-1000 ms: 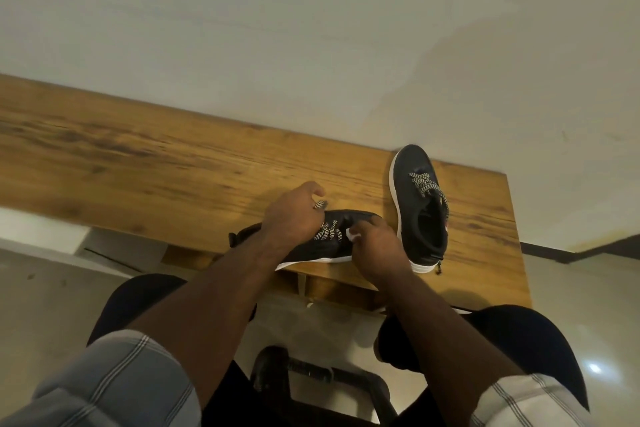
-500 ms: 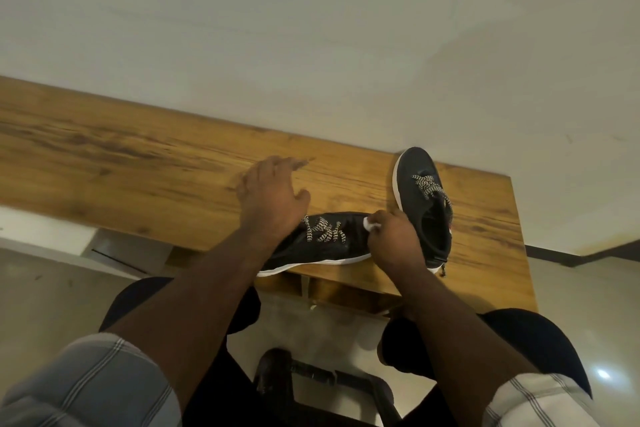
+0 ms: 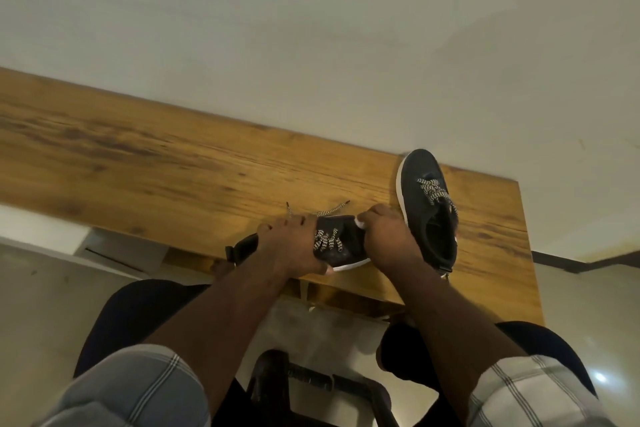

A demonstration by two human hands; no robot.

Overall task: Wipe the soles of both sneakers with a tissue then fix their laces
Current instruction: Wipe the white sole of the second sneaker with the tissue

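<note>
Where sneakers (image 3: pixel 427 208) sit, wooden table (image 3: pixel 173 166).

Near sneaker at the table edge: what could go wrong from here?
1. The near sneaker overhangs the table's front edge, its heel past it; if the left hand slackens, it may drop.
2. Its loose lace ends trail on the table and could snag.
3. The right hand pinches a tissue beside the second sneaker and could nudge it.

A single head-worn camera looks forward and steeply down over the near edge of the wooden table (image 3: pixel 173 163). It sits close above it. The wall lies beyond the table, the person's knees below it.
</note>
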